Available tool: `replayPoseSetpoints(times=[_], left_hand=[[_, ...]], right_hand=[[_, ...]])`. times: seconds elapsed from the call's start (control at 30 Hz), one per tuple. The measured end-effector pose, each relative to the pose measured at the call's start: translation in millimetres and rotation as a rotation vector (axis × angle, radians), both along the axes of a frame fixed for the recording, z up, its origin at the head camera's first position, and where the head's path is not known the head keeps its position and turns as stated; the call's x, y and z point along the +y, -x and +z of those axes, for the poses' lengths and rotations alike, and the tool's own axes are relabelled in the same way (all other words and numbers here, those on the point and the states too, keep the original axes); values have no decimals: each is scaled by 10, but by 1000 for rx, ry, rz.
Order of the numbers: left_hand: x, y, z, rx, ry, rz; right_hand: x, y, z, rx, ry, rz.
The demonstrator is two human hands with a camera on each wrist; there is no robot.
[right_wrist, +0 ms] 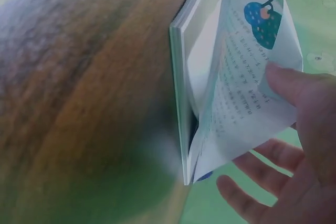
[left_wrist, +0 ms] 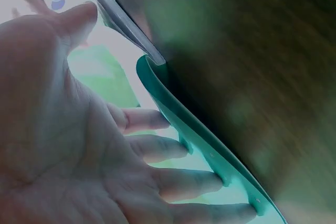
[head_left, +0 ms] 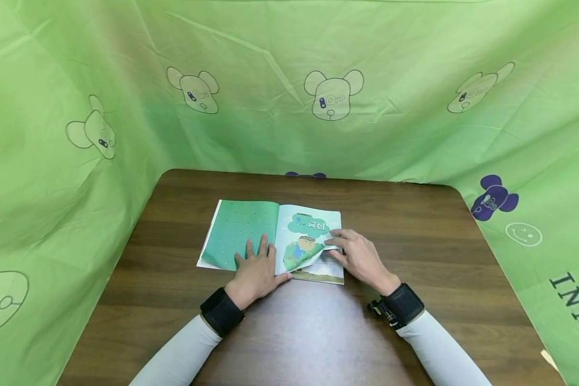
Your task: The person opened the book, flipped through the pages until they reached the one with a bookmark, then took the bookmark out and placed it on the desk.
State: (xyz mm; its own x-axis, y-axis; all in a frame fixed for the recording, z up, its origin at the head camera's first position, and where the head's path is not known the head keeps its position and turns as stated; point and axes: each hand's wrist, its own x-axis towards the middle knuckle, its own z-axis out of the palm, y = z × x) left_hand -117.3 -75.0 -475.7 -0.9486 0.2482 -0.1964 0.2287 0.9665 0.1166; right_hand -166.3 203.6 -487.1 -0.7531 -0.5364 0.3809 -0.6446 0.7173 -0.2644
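An open picture book (head_left: 246, 220) lies on the wooden table, its left side plain green with small dots. My left hand (head_left: 255, 273) rests on that green side with fingers spread, the thumb reaching over to the lower edge of the right side. On the right is a page (head_left: 309, 214) with a cartoon child and a green cloud-shaped title. My right hand (head_left: 362, 257) pinches this page at its right edge, thumb beneath it. The page's lower corner curls up, baring part of the sheet below. In the right wrist view, printed text and a blue-green drawing show on the page's underside (right_wrist: 236, 93).
The brown wooden table (head_left: 415, 225) extends around the book on all sides. Behind it and along both sides hangs a green curtain (head_left: 270, 145) printed with bear heads. Both wrists wear black bands (head_left: 222, 311).
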Motion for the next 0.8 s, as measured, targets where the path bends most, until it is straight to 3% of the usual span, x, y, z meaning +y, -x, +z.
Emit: replayPoseSetpoints(times=[0.23,0.4,0.67,0.8], left_hand=[[33,-11,11,-14,12,11],[38,-12,10,23,20,2],[31,13,-22,81,-5,10],[17,30,-32,100,-51,47]], right_hand=[[-31,17,57,100,55,-40],[-47,8,73,121,95,-59],[-17,-26,87,-5,116,-241],[24,-61,64,-75,38,-199]])
